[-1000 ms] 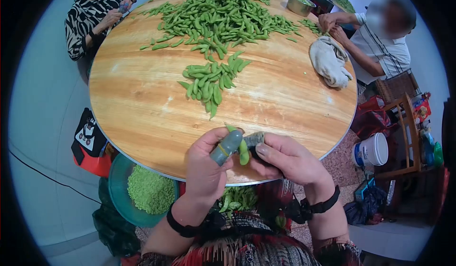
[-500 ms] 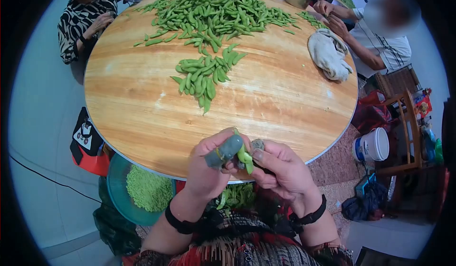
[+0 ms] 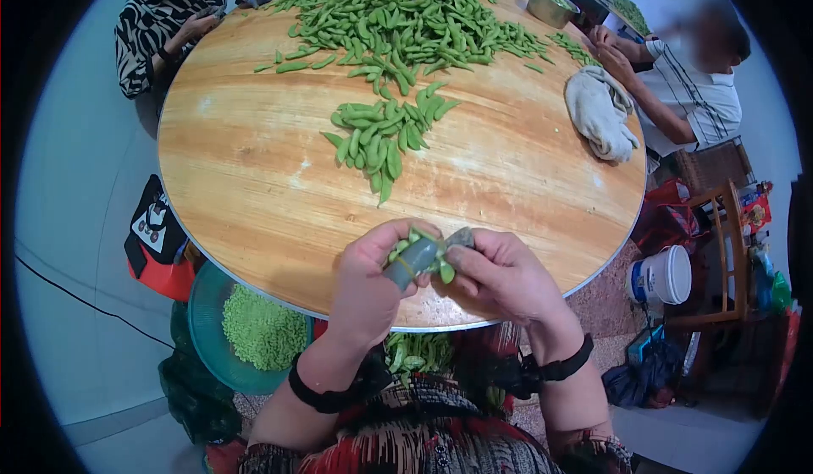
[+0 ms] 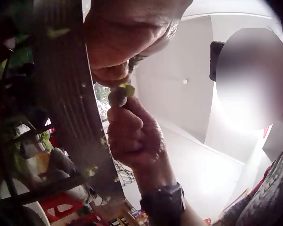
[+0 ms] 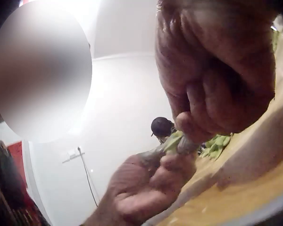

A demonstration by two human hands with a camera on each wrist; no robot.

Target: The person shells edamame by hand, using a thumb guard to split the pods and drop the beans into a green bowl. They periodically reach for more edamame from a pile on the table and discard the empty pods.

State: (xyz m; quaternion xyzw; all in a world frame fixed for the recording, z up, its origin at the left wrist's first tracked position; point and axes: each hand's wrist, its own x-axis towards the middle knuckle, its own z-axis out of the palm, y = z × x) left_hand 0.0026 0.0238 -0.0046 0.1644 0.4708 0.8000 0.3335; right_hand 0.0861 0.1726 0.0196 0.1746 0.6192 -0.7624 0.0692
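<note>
Above the near edge of the round wooden table, my left hand (image 3: 364, 283) holds green soybean pods (image 3: 446, 272) among its fingers. A grey cover (image 3: 415, 262) sits on its thumb and lies across the pods. Facing it, my right hand (image 3: 512, 278) pinches the end of a pod between thumb and forefinger; a grey cover (image 3: 460, 238) shows on that finger. In the left wrist view, my right hand (image 4: 132, 134) meets the left at a bit of green pod (image 4: 128, 89). The right wrist view shows the pod (image 5: 173, 142) between both hands, partly hidden by fingers.
A small pile of pods (image 3: 385, 135) lies mid-table (image 3: 254, 186), with a large heap (image 3: 398, 25) behind. A cloth (image 3: 597, 112) and metal bowl (image 3: 550, 7) are at the right. Below left stands a teal basin (image 3: 203, 330) of shelled beans. Two people sit across the table.
The pod between my hands has turned and slipped further behind the left thumb cover. More green shows within my left hand. Both hands stay close together over the table edge.
</note>
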